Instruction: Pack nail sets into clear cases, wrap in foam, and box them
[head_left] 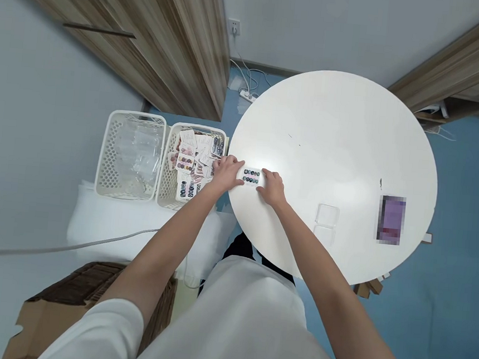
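A small white card of press-on nails (251, 176), dark and glossy in two rows, lies at the left side of the white round table (336, 126). My left hand (226, 173) grips its left edge, with thumb and forefinger at the corners. At the opposite edge, my right hand (273, 188) holds the card the same way, its other fingers curled. To the right on the table is a clear plastic case (327, 215), opened out in two halves.
Left of the table stand a white basket (166, 198) full of similar nail cards and another basket (103, 156) with clear plastic cases. A blurred purple item (392, 219) lies at the table's right. Wooden cabinets (184, 40) and a power strip (247, 96) are beyond.
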Motion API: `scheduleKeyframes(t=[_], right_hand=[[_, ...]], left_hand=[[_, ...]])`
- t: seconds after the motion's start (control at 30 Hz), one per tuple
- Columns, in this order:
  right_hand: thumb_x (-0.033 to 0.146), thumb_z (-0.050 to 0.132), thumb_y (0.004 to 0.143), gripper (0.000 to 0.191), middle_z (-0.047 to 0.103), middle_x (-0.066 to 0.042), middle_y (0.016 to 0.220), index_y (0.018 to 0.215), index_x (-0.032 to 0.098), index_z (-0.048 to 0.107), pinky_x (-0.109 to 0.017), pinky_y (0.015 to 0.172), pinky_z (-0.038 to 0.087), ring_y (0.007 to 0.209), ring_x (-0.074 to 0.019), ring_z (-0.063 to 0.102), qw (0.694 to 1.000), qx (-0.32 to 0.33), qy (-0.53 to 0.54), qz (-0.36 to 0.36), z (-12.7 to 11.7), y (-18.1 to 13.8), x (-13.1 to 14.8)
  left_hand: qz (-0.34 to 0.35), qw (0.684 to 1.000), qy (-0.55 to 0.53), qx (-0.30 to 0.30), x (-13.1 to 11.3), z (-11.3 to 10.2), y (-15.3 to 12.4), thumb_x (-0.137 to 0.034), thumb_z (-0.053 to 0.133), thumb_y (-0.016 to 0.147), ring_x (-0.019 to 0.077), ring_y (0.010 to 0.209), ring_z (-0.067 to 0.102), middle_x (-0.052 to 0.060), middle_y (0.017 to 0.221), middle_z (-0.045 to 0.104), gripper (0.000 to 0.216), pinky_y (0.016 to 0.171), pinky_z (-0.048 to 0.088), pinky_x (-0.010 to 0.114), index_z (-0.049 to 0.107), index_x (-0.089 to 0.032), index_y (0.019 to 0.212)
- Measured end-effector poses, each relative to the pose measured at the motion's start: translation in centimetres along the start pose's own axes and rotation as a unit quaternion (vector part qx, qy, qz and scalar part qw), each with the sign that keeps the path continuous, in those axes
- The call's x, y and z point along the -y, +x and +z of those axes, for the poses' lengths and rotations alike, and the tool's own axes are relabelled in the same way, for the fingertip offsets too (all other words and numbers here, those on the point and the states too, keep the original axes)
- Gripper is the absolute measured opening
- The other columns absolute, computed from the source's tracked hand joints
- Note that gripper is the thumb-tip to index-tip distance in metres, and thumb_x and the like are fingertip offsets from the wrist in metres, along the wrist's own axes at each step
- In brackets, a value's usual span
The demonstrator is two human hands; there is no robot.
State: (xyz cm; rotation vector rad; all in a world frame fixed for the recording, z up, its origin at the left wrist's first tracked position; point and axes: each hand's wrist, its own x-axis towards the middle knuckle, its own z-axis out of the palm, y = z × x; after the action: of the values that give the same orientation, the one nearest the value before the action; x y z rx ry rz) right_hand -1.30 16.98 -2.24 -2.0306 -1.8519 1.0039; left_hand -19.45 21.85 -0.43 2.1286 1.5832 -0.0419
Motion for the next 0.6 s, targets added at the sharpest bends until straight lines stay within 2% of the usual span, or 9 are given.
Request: scheduleKeyframes(t=[0.27, 0.6], right_hand=[[0.023, 0.062, 0.068, 0.062, 0.042, -0.007, 0.109, 0.124, 0.03, 0.036, -0.039, 0.081, 0.035, 0.099, -0.0252, 0.041, 0.998, 0.002, -0.056, 0.023, 0.82, 1.04, 0.58], [0.021, 0.062, 0.068, 0.064, 0.042, -0.007, 0.11, 0.125, 0.03, 0.035, -0.039, 0.081, 0.034, 0.1, -0.0256, 0.04, 0.998, 0.0, -0.056, 0.041, 0.87, 1.05, 1.04]], left_hand=[[0.011, 0.999, 0.024, 0.024, -0.08, 0.01, -0.06, -0.038, 0.066, 0.067, 0.0294, 0.105, 0.033, 0.007, 0.109, 0.043, 0.05, 0.088, 0.019, 0.045, 0.05, -0.032, 0.114], [0.006, 0.999, 0.014, 0.028, -0.25, -0.11, -0.21, -0.037, 0.063, 0.07, 0.0297, 0.109, 0.033, 0.007, 0.111, 0.046, 0.048, 0.09, 0.016, 0.045, 0.049, -0.031, 0.115]])
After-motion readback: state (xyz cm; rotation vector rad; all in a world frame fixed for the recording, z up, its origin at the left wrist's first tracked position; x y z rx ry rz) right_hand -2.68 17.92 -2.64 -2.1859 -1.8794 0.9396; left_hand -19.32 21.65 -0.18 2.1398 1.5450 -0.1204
